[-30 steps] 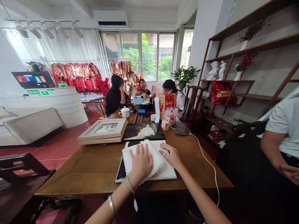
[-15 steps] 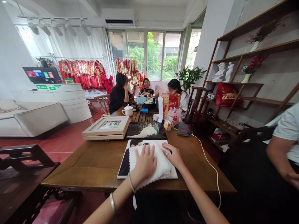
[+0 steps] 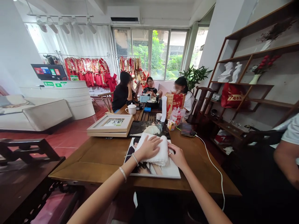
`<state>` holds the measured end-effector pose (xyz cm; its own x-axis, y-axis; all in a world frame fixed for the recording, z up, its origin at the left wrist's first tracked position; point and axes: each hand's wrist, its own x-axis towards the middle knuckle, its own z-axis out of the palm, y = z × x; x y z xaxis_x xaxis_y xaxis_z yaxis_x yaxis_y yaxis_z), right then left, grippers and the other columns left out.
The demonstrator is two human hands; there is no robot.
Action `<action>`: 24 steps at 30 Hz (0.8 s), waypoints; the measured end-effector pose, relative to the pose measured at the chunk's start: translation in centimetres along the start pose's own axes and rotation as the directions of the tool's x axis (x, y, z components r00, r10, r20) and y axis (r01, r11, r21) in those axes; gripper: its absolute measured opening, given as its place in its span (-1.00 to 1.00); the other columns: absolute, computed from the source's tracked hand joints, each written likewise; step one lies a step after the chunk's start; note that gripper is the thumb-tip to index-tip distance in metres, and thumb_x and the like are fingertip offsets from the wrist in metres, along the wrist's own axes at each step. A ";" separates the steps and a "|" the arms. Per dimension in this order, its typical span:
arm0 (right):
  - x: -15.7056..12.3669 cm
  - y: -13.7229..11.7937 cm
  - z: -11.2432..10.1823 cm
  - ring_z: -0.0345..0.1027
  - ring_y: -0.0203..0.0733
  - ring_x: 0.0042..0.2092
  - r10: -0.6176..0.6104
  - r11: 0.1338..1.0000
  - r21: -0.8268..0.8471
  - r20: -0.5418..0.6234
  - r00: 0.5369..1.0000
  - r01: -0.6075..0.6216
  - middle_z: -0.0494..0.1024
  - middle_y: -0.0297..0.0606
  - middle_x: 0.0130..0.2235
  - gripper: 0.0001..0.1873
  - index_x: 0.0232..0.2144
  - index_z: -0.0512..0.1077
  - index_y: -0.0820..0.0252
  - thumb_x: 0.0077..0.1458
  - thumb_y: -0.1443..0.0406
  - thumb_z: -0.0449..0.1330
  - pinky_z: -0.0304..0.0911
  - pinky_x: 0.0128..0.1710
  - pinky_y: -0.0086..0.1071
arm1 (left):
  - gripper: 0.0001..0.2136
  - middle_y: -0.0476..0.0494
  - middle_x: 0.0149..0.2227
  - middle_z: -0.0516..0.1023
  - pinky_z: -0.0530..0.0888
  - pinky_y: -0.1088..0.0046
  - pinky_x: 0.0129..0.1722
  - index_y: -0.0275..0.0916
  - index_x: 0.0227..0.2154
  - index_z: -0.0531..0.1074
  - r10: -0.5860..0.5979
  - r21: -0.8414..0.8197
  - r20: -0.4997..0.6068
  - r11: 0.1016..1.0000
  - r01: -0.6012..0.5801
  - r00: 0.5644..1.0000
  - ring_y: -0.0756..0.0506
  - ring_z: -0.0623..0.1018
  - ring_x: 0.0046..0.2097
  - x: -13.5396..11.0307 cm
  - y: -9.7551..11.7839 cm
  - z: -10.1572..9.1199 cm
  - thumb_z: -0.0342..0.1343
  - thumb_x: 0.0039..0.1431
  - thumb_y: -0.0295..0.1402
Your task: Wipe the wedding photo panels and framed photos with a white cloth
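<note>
A folded white cloth [image 3: 163,152] lies on a photo panel [image 3: 172,171] showing a couple, flat at the table's near edge. My left hand [image 3: 149,148] rests on top of the cloth, palm down with fingers stretched out. Beside the cloth's right side, my right hand [image 3: 177,157] lies on the panel's right part. Its fingers are loosely bent, with fingertips at the cloth's edge. The cloth covers the upper middle of the picture. Just beyond the panel lies a dark photo print [image 3: 136,127] with a white gown on it.
Stacked wooden frames [image 3: 97,127] lie at left on the wooden table [image 3: 81,158]. A phone [image 3: 188,131] trails a white cable [image 3: 211,158] at right. Farther back are a lidded white cup [image 3: 131,109], a paper bag [image 3: 176,100] and three seated people. Another person's arm [image 3: 286,158] is at far right.
My left hand has slid the cloth forward, away from me, uncovering the picture's lower part. The right hand remains near the panel's right side. The view has shifted slightly.
</note>
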<state>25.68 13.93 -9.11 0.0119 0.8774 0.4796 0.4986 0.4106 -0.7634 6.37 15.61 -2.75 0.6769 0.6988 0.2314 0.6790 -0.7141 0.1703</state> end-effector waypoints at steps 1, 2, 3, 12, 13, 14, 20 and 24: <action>0.0 -0.1 0.0 0.38 -0.04 0.05 0.000 1.000 -0.005 0.002 1.000 0.000 0.53 -0.14 -0.02 -0.67 -0.23 0.55 0.17 -0.10 0.40 0.13 0.24 0.10 -0.14 | -0.57 -0.16 0.21 0.26 0.05 -0.07 0.19 -0.13 0.16 0.19 0.003 -0.005 -0.008 1.000 -0.003 1.000 -0.21 0.18 0.25 -0.4 0.2 -0.1 -0.11 0.21 -0.33; 0.0 -0.2 0.0 0.38 -0.03 0.05 0.002 1.000 -0.009 0.002 1.000 -0.002 0.53 -0.12 -0.02 -0.68 -0.23 0.55 0.18 -0.09 0.39 0.14 0.24 0.10 -0.13 | -0.57 -0.16 0.20 0.28 0.05 -0.05 0.20 -0.13 0.15 0.20 0.007 -0.010 -0.012 1.000 -0.007 1.000 -0.21 0.18 0.24 -1.0 0.3 -0.3 -0.11 0.21 -0.33; 0.0 -0.2 0.0 0.38 -0.02 0.05 0.007 1.000 -0.012 0.001 1.000 -0.007 0.53 -0.10 -0.03 -0.69 -0.23 0.55 0.19 -0.08 0.38 0.15 0.24 0.10 -0.13 | -0.57 -0.15 0.19 0.28 0.05 -0.04 0.20 -0.13 0.15 0.20 0.012 -0.015 -0.015 1.000 -0.012 1.000 -0.20 0.18 0.24 -1.7 0.4 -0.5 -0.11 0.21 -0.33; 0.0 -0.2 0.4 0.40 -0.03 0.03 0.022 0.999 0.027 -0.014 1.000 -0.021 0.54 -0.07 -0.04 -0.73 -0.24 0.55 0.20 -0.05 0.30 0.21 0.24 0.10 -0.10 | -0.57 -0.07 0.26 0.16 -0.01 0.01 0.24 -0.04 0.20 0.12 -0.033 -0.038 0.055 0.999 0.035 0.998 -0.17 0.11 0.28 -8.1 0.6 -2.3 -0.15 0.26 -0.29; 0.1 -0.1 0.4 0.41 -0.03 0.02 0.023 0.999 0.030 -0.016 1.000 -0.022 0.54 -0.07 -0.05 -0.73 -0.24 0.55 0.20 -0.05 0.29 0.21 0.25 0.10 -0.10 | -0.57 -0.07 0.26 0.16 -0.01 0.00 0.24 -0.04 0.20 0.12 -0.055 -0.033 0.060 0.998 0.057 0.997 -0.17 0.11 0.28 -7.9 0.2 -2.3 -0.16 0.27 -0.28; 0.1 0.0 0.4 0.41 -0.03 0.02 0.024 0.999 0.033 -0.016 1.000 -0.024 0.54 -0.08 -0.05 -0.73 -0.24 0.55 0.19 -0.05 0.29 0.22 0.25 0.10 -0.10 | -0.57 -0.08 0.26 0.16 -0.01 -0.01 0.23 -0.05 0.21 0.11 -0.077 -0.027 0.061 0.997 0.079 0.995 -0.17 0.11 0.28 -7.6 -0.3 -2.3 -0.17 0.27 -0.28; 0.1 0.0 0.4 0.41 -0.02 0.02 0.019 0.998 0.054 -0.019 1.000 -0.018 0.55 -0.07 -0.05 -0.73 -0.25 0.55 0.19 -0.07 0.28 0.23 0.24 0.10 -0.10 | -0.57 -0.10 0.24 0.20 0.02 0.03 0.23 -0.09 0.20 0.14 -0.103 -0.007 0.023 0.995 0.103 0.994 -0.16 0.16 0.26 -4.2 -4.2 -2.2 -0.16 0.27 -0.27; 0.0 -0.1 0.6 0.42 -0.03 0.01 0.035 0.998 0.061 -0.051 0.998 -0.032 0.56 -0.09 -0.07 -0.75 -0.27 0.56 0.17 -0.07 0.27 0.24 0.26 0.09 -0.11 | -0.56 -0.14 0.24 0.20 0.01 0.01 0.22 -0.12 0.19 0.16 -0.131 -0.022 -0.005 0.991 0.131 0.991 -0.17 0.16 0.26 -3.5 -5.5 -2.1 -0.16 0.26 -0.25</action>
<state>25.09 14.07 -9.26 0.0736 0.8772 0.4744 0.4441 0.3971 -0.8032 -0.34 17.00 -2.44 0.5805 0.7863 0.2117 0.7556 -0.6170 0.2199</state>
